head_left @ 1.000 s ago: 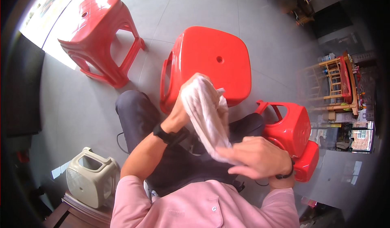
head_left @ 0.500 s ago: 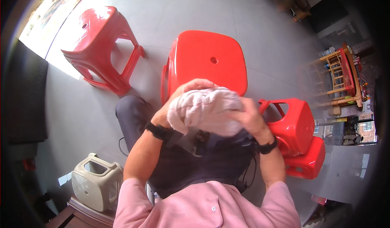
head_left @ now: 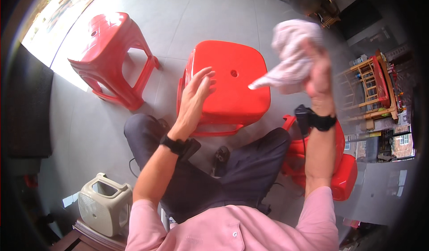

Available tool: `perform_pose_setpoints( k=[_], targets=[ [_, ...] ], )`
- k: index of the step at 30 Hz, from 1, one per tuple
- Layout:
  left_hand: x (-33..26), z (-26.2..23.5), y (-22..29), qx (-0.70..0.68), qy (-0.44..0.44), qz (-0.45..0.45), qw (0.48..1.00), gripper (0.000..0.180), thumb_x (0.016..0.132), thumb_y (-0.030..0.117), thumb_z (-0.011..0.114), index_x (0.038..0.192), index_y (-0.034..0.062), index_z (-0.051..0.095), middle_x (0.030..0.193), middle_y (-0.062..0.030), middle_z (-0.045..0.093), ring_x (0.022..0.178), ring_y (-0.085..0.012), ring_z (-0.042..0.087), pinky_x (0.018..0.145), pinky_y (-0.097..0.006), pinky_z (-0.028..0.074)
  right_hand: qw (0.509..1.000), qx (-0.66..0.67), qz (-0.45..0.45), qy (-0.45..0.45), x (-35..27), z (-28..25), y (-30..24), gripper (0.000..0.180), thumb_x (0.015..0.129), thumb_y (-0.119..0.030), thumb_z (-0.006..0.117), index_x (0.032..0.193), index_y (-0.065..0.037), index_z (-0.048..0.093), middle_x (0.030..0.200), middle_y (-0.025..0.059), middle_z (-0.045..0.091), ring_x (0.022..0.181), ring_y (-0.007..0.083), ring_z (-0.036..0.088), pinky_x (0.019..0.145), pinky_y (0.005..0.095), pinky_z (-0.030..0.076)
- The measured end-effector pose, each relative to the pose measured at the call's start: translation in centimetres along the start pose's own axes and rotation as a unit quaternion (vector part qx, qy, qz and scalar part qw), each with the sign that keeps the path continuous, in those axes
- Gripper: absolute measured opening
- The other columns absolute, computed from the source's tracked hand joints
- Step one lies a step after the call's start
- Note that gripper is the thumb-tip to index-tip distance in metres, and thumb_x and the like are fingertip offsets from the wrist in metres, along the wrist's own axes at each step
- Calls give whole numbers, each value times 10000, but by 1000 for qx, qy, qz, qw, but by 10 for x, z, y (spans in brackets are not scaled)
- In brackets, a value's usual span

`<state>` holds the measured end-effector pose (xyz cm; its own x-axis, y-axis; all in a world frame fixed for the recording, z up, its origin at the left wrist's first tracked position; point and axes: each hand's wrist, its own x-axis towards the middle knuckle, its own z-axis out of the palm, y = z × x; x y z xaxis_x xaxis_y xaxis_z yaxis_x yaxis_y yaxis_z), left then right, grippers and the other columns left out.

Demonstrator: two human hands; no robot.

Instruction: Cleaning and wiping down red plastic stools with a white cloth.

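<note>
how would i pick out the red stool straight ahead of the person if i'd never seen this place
On the grey floor, look just beyond the dark trousers. The red stool is there, its left side overlapped in view by the left hand, with a pale pink cloth to its upper right. Unlike the sunlit left-hand stool, it sits ahead, between the knees.

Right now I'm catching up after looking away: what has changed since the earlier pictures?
The left hand let go of the cloth and is now open. The right hand carried it up and to the right. The far-left red stool and beige stool stayed put.
</note>
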<state>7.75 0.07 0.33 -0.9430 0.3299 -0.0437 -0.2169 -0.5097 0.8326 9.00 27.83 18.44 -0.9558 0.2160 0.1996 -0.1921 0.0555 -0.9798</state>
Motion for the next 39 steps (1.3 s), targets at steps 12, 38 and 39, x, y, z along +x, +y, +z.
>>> perform_pose_setpoints(
  k=[12,38,39],
  targets=[
    [57,-64,-69,464,16,95,881,906,974,94,695,1720,111,182,1715,-403,141,1602,-553,191,1292,-577,275,775,-551,-119,-286,-30,84,196,988,987,-664,604,1637,37,354,1702,286,351,1597,432,316,1303,589,226],
    [51,-52,-64,346,25,50,936,692,1129,199,487,1740,93,180,1814,-183,114,1686,-294,65,1348,-407,99,755,-641,10,-136,40,-2,215,877,1079,-579,451,1688,22,258,1766,248,239,1661,369,173,1304,555,193],
    [51,-54,-65,342,25,57,938,703,1118,205,499,1739,105,186,1808,-213,101,1680,-347,74,1343,-448,119,759,-632,11,-156,26,-6,213,853,1082,-545,475,1690,14,263,1770,247,230,1659,375,179,1305,556,191]
  ],
)
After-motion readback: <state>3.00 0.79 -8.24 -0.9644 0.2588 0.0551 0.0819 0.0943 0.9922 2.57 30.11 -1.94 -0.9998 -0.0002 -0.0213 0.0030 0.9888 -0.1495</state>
